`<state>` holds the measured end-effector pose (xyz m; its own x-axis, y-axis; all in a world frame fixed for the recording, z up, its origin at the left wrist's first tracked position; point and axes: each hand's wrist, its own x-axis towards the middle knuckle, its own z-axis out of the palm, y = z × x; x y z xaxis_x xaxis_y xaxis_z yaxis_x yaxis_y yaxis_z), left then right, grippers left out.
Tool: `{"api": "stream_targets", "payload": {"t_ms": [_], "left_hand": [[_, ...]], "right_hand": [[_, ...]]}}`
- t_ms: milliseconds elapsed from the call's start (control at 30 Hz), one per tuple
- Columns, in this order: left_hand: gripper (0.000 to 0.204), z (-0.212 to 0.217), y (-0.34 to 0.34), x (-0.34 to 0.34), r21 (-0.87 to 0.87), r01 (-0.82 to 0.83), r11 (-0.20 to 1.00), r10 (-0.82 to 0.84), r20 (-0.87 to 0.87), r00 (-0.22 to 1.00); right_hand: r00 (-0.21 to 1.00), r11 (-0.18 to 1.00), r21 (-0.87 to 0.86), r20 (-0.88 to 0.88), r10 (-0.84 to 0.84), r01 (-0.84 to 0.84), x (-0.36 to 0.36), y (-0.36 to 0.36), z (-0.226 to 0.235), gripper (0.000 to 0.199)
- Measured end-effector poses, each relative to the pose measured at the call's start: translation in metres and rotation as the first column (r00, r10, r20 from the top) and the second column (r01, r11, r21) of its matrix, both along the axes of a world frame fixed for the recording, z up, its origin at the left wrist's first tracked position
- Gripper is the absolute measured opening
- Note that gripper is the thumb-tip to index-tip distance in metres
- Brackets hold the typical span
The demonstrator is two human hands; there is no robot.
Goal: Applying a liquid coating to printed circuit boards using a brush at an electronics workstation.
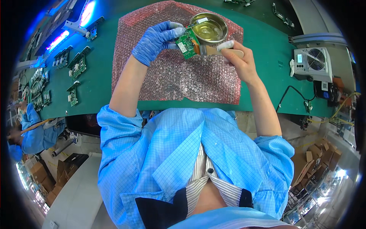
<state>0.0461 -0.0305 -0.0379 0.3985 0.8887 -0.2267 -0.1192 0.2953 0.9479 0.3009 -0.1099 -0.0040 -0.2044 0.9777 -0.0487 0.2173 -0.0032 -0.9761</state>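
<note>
My left hand (159,41), in a blue knitted glove, is closed on the left edge of a green circuit board (186,45) and holds it up above the bubble wrap. In my right hand (241,60), bare but for white covers on fingertips, is a flat paintbrush (209,50) with a wooden handle. Its bristles touch the right side of the board. Just behind the brush stands a round metal bowl (220,26) with clear yellowish liquid in it. Under both hands lies a sheet of pinkish bubble wrap (171,82).
Several circuit boards (78,65) stand on the green table (95,89) at the left, near a glowing purple-blue lamp (59,39). At the right sits a white box with a fan (313,63), with a black cable (284,93) near it. Another person's blue sleeve (34,133) shows at far left.
</note>
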Motion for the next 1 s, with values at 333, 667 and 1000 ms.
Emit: {"api": "stream_targets", "payload": {"t_ms": [333, 667, 1000], "left_hand": [[0.027, -0.011, 0.000, 0.004, -0.034, -0.196, 0.980, 0.199, 0.169, 0.965], [0.022, -0.018, 0.007, 0.005, -0.024, -0.297, 0.955, 0.295, 0.206, 0.933], [0.022, -0.035, 0.111, -0.038, 0.005, -0.538, 0.843, 0.520, 0.254, 0.816]], "right_hand": [[0.968, 0.966, 0.087, -0.085, -0.238, 0.245, -0.020, -0.010, -0.018, 0.017], [0.943, 0.958, 0.011, -0.182, -0.279, 0.286, -0.037, 0.000, -0.016, 0.013], [0.896, 0.908, 0.070, -0.213, -0.390, 0.412, -0.032, -0.001, -0.021, 0.012]]}}
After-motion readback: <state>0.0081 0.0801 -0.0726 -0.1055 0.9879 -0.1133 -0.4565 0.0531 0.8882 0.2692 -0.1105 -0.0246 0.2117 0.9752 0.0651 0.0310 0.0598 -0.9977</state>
